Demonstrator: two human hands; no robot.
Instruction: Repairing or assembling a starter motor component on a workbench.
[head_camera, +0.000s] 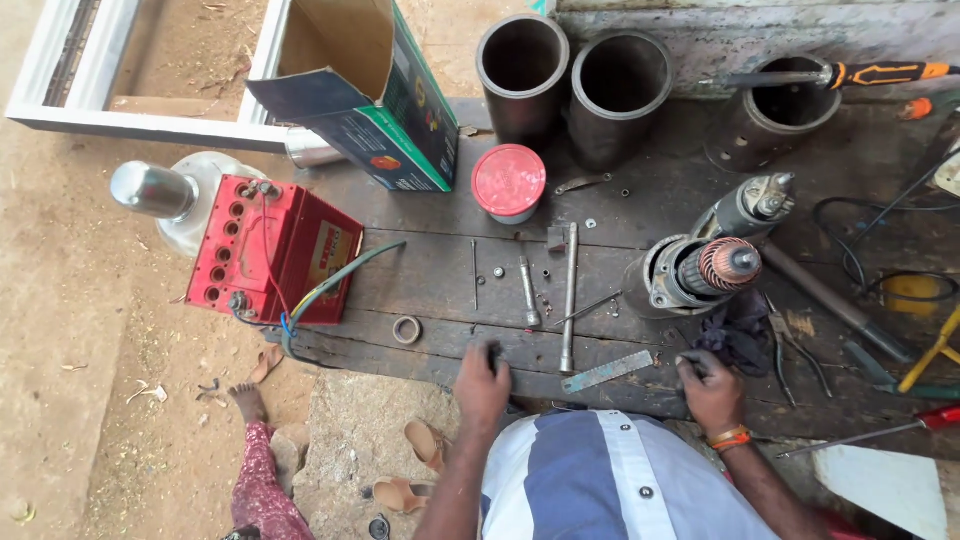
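Both hands rest on the dark wooden bench (420, 225), well apart: my left hand (482, 382) has fingers curled down over a small dark part at the front edge, my right hand (712, 388) presses on the dark rag (742, 335) just below the motor armature (700, 270) with its copper commutator; whether either is truly clamped I cannot tell. Judgement: keep the left fingertips light so the small part does not roll off, and work clear of the long bolt (568, 295) and metal ruler (606, 371) between my hands.
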